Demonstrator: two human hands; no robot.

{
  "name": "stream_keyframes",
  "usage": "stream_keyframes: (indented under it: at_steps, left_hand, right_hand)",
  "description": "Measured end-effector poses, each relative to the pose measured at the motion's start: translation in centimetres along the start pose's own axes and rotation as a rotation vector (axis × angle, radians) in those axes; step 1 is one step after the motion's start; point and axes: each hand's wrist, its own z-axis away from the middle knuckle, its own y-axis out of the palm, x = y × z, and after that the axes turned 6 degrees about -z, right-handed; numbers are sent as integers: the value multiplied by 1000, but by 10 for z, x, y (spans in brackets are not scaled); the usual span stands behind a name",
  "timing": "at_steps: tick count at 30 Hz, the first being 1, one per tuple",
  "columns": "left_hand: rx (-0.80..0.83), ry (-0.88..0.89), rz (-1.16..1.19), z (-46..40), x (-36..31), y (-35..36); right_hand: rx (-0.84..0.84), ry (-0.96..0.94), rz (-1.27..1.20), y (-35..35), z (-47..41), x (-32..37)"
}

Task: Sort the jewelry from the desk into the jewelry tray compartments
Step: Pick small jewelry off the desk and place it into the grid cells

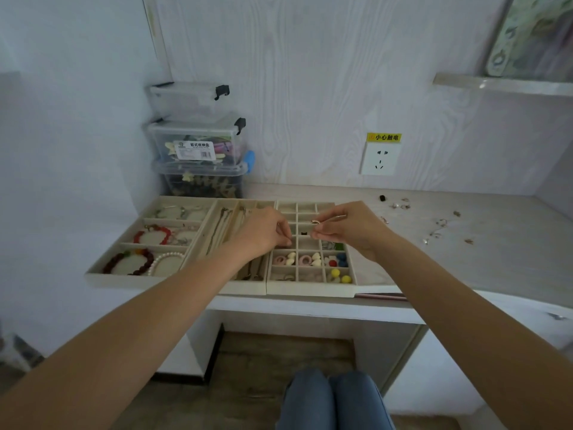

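the room sits in a dim, cool, bluish light, soft and even, with no hard beam anywhere. the back wall (pixel 310 88) reads brightest in its upper middle, and the left wall (pixel 62 150) falls off to a grey haze. shadows are faint: a soft dark band under the desk (pixel 465 243) edge and in the leg space below. a small glint shows on the shelf (pixel 496 83) edge at upper right. the wide lens bends straight lines, so the desk front and walls bow toward the corners. the corners look smeared and soft, the lower left most. the small pieces far right on the desk are too fine to make out.
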Motion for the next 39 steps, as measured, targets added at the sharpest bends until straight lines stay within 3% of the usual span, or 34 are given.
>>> stream_keyframes:
  at_steps: [14,39]
  left_hand:
    - [244,79,-74,-13,2,-11]
    - [60,192,-213,-10,0,-3]
  right_hand:
    - [32,-4,28,-5,-1,1]
    - [57,22,54,-6,-4,3]
